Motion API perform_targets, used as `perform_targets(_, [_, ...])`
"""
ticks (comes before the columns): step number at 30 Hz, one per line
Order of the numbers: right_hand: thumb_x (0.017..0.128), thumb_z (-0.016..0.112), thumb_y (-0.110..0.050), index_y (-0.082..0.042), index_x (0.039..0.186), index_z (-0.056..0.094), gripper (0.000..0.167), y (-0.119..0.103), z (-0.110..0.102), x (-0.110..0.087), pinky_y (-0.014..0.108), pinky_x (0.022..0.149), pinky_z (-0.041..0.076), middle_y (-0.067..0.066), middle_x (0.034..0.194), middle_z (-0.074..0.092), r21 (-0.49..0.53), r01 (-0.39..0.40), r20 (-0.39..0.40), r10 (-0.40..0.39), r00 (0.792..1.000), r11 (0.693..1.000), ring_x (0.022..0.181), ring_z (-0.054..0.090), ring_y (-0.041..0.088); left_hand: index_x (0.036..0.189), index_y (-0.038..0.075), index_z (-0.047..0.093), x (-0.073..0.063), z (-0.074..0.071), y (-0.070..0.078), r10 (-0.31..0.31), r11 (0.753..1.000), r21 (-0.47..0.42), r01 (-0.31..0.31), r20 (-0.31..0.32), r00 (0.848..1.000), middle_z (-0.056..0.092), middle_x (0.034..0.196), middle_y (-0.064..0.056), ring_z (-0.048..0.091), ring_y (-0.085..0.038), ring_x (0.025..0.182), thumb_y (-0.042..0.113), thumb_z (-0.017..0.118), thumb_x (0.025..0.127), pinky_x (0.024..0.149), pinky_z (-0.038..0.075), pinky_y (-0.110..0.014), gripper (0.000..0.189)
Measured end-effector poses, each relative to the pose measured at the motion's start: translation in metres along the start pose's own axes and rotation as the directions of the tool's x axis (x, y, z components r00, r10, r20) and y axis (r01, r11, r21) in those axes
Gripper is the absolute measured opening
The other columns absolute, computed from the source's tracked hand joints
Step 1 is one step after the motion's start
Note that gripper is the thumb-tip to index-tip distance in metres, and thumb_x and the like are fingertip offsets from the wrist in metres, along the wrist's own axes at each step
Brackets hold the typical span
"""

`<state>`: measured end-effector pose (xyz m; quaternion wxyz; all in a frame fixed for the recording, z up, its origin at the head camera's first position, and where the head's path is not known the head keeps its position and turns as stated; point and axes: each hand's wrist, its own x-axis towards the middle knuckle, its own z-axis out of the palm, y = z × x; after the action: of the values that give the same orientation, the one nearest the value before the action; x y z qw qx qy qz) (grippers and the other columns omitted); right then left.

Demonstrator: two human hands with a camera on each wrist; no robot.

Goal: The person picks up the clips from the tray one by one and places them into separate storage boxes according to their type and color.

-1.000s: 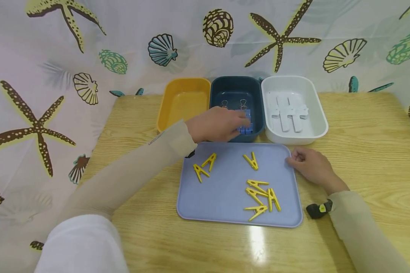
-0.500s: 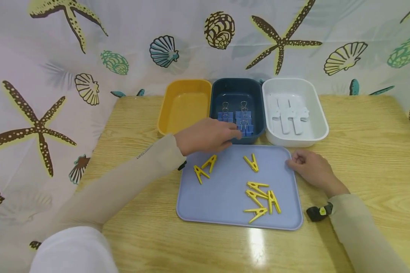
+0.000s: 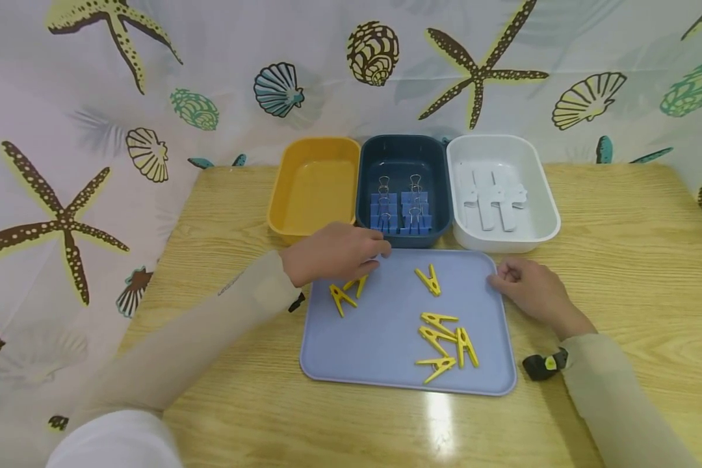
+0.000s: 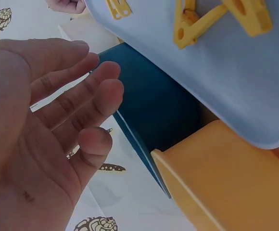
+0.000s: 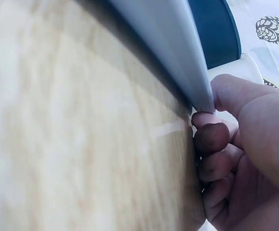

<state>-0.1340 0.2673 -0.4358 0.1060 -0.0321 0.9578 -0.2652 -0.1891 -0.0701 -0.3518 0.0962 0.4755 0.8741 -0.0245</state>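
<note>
My left hand (image 3: 339, 252) hovers over the far left part of the blue-grey tray (image 3: 374, 348), above a yellow clothespin (image 3: 359, 286) that it partly covers. Nothing is in it; the left wrist view shows loosely bent fingers (image 4: 108, 96) and a bare palm. At the tray's far right corner my right hand (image 3: 532, 289) pinches the rim between thumb and forefinger, its other fingers curled against the wood in the right wrist view. More yellow clothespins (image 3: 342, 300) lie on the tray, several bunched at the right (image 3: 439, 335) and one near the far edge (image 3: 429, 279).
Behind the tray stand three bins side by side. The yellow bin (image 3: 316, 195) holds nothing visible. Blue binder clips (image 3: 415, 208) sit in two rows in the dark blue bin (image 3: 403, 153). White clips (image 3: 497, 198) lie in the white bin (image 3: 538, 214). A patterned cloth (image 3: 327, 39) hangs behind.
My left hand has drawn back from the dark blue bin, down and left over the tray, uncovering the blue binder clips there. The right hand has stayed on the tray's rim.
</note>
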Motion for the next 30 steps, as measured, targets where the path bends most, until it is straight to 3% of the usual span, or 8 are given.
perform_targets(5, [0.094,0.058,-0.035,-0.011,0.082,0.056,0.027,0.0,0.0,0.0,0.029,0.065,0.034,0.002,0.07,0.053,0.0,-0.002,-0.002,0.002,1.0,1.0,0.067,0.047,0.017,0.117,0.018,0.066,-0.004,0.006,-0.001,-0.041,0.999,0.018,0.04,0.026,0.999,0.067,0.103,0.001,0.059,-0.012,0.073,0.032,0.064,0.092,0.062,0.05,-0.025,0.029])
perform_targets(11, [0.094,0.057,-0.036,-0.011,0.083,0.056,0.028,0.001,0.0,-0.001,0.029,0.065,0.034,0.002,0.071,0.053,0.007,-0.011,0.008,0.011,1.0,1.0,0.068,0.047,0.018,0.109,0.02,0.067,-0.007,0.015,0.0,-0.073,0.996,0.053,0.072,0.005,0.997,0.065,0.089,0.003,0.051,-0.011,0.06,0.039,0.063,0.09,0.051,0.043,-0.023,0.027])
perform_targets(17, [0.094,0.057,-0.035,-0.011,0.083,0.056,0.027,0.002,0.001,-0.001,0.029,0.065,0.034,0.002,0.07,0.053,0.008,-0.013,0.002,0.013,1.0,1.0,0.068,0.047,0.018,0.105,0.02,0.067,-0.008,0.023,0.0,-0.093,0.994,0.061,0.096,-0.039,0.995,0.064,0.086,0.004,0.051,-0.01,0.06,0.039,0.062,0.09,0.051,0.042,-0.022,0.025])
perform_targets(23, [0.094,0.058,-0.035,-0.011,0.082,0.056,0.027,0.001,0.0,-0.001,0.029,0.065,0.034,0.001,0.069,0.053,0.006,-0.009,-0.002,0.009,1.0,1.0,0.067,0.047,0.017,0.105,0.019,0.067,-0.01,0.029,0.002,-0.157,0.985,0.067,0.159,-0.036,0.987,0.068,0.091,0.005,0.053,-0.008,0.062,0.044,0.062,0.089,0.052,0.042,-0.021,0.03])
perform_targets(30, [0.094,0.058,-0.036,-0.011,0.083,0.056,0.027,0.0,0.0,0.0,0.029,0.065,0.034,0.001,0.07,0.054,0.008,-0.008,0.001,0.008,1.0,1.0,0.068,0.047,0.017,0.1,0.018,0.063,-0.012,0.037,0.002,-0.191,0.98,0.047,0.192,-0.028,0.981,0.058,0.075,0.006,0.051,-0.01,0.06,0.047,0.065,0.087,0.05,0.034,-0.021,0.031])
